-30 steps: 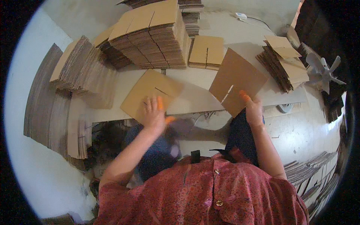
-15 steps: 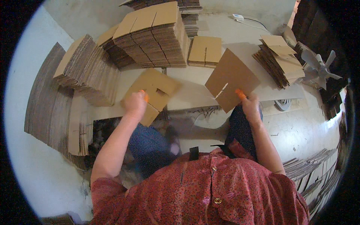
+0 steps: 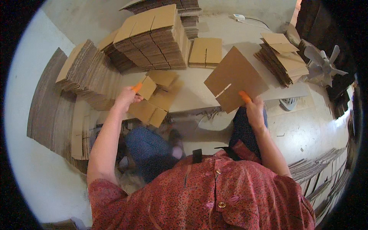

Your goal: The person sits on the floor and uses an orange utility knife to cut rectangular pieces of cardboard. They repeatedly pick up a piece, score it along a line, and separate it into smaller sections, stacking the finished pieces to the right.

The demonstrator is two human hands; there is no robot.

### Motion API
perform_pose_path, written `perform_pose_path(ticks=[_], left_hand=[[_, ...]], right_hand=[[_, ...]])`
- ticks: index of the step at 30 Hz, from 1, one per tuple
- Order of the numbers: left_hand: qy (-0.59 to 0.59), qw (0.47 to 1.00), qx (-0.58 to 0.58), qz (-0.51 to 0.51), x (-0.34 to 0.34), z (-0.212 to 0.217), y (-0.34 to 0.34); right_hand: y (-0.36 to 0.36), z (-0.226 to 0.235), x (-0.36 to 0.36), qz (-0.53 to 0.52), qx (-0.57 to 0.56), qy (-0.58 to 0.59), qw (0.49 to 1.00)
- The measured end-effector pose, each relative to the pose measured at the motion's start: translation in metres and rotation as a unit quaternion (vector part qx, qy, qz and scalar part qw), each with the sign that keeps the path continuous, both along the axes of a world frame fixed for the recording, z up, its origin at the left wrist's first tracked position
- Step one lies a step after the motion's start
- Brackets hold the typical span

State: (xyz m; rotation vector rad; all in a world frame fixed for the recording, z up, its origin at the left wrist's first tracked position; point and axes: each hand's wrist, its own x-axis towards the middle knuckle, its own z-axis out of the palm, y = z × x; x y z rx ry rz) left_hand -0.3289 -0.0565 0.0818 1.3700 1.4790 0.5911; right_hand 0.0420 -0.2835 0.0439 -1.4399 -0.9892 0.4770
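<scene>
Brown cardboard is filling both hands. The left hand (image 3: 127, 97) is gripping a folded box blank (image 3: 155, 97) by its near left edge, an orange fingertip cover showing on top, and the flaps are hanging out to the right of it. The right hand (image 3: 253, 109) is pinching the lower edge of a slotted sheet (image 3: 234, 78), which is tilting up and away from it. The hands are sitting well apart, with open table (image 3: 193, 92) lying between them. Beyond the left hand, tall stacks (image 3: 153, 38) are crowding close; beyond the right hand, a loose pile (image 3: 283, 57) is resting near a fan (image 3: 324, 65).
</scene>
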Motion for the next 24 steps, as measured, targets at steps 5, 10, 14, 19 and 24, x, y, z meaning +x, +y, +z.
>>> perform_pose_path(ticks=[5,10,14,19,24], left_hand=[[-0.022,0.998,0.017,-0.053,0.021,0.011,0.000],[0.057,0.968,0.130,-0.209,0.083,0.040,-0.043],[-0.030,0.958,0.067,-0.279,0.139,0.059,-0.094],[-0.054,0.953,0.054,-0.294,0.156,0.056,-0.105],[-0.063,0.953,0.049,-0.292,0.169,0.067,-0.110]], right_hand=[[-0.009,0.018,-0.016,0.038,0.080,0.053,0.995],[-0.005,0.052,-0.027,0.052,0.160,-0.081,0.982],[0.003,0.060,-0.029,0.052,0.148,-0.086,0.984],[0.002,0.065,-0.019,0.084,0.120,-0.094,0.985],[0.003,0.058,-0.006,0.078,0.005,-0.173,0.982]])
